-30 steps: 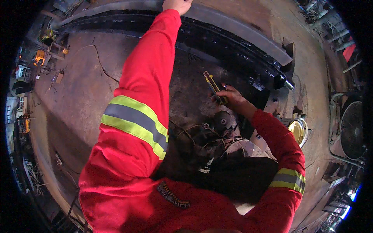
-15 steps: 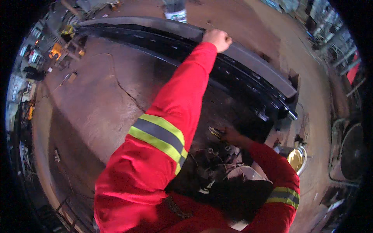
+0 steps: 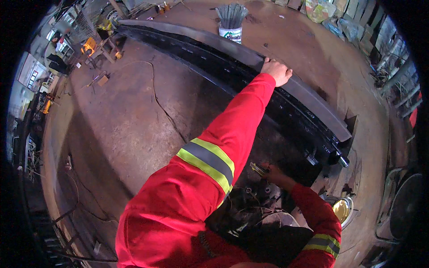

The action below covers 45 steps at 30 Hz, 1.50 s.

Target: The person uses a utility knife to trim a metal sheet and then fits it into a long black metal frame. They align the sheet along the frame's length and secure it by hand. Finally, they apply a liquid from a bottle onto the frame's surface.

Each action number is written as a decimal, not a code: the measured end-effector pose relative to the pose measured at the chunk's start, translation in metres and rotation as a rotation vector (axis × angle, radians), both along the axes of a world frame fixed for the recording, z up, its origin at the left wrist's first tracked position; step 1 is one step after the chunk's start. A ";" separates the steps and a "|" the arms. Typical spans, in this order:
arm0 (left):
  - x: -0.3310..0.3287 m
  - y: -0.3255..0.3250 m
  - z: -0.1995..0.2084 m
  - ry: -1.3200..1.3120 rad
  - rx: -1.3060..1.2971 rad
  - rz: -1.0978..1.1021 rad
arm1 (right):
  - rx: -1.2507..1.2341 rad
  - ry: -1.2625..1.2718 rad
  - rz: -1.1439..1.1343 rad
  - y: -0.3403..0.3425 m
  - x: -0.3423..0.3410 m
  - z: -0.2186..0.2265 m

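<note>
A long black metal beam (image 3: 214, 73), glossy on its near side and with a grey plate along its far side, runs from far left to near right. My left hand (image 3: 277, 73) rests on the beam's upper edge, fingers bent over the grey plate. Lower down, on the near side of the beam, my right hand (image 3: 271, 174) is closed around a small tool (image 3: 258, 169) with a pale yellow edge; its kind is unclear. Shadow hides part of that hand. Below it lies a dark clutter of round parts and cables (image 3: 250, 201).
A white bucket (image 3: 230, 34) filled with grey rods stands beyond the beam. Near my right forearm sits a round gold-coloured tin (image 3: 342, 210). A cable (image 3: 156, 96) trails across the brown floor. Another person (image 3: 56, 56) is at the far left. Pipes (image 3: 395, 73) lie at the right.
The view has shifted, bringing the rod bucket fully into sight. My left hand, earlier more balled up, now has its fingers laid over the plate. The right hand keeps the small tool.
</note>
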<state>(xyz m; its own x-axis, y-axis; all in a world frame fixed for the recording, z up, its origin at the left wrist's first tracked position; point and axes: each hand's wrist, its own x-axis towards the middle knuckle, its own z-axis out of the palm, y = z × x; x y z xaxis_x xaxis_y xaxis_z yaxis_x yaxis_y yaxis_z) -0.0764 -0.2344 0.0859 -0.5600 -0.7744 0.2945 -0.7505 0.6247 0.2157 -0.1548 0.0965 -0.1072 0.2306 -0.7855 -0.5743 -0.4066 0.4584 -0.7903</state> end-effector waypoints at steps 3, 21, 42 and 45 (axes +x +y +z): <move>0.003 -0.003 -0.001 -0.015 0.007 -0.001 | 0.120 -0.031 0.037 0.000 -0.004 -0.008; 0.009 -0.001 0.001 0.022 0.013 0.002 | -1.276 0.601 0.097 -0.089 0.011 0.219; 0.005 0.007 0.011 -0.010 0.070 0.019 | -0.656 1.191 -0.171 -0.123 -0.144 0.222; 0.005 0.010 0.013 -0.001 0.098 0.010 | -0.628 1.185 -0.164 -0.123 -0.140 0.225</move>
<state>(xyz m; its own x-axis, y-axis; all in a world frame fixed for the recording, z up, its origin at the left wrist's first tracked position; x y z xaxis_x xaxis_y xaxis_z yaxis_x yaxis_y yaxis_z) -0.0709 -0.2244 0.0991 -0.5528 -0.8048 0.2163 -0.7566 0.5935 0.2744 -0.2946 -0.0261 0.1178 -0.2700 -0.9573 0.1031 -0.9606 0.2605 -0.0968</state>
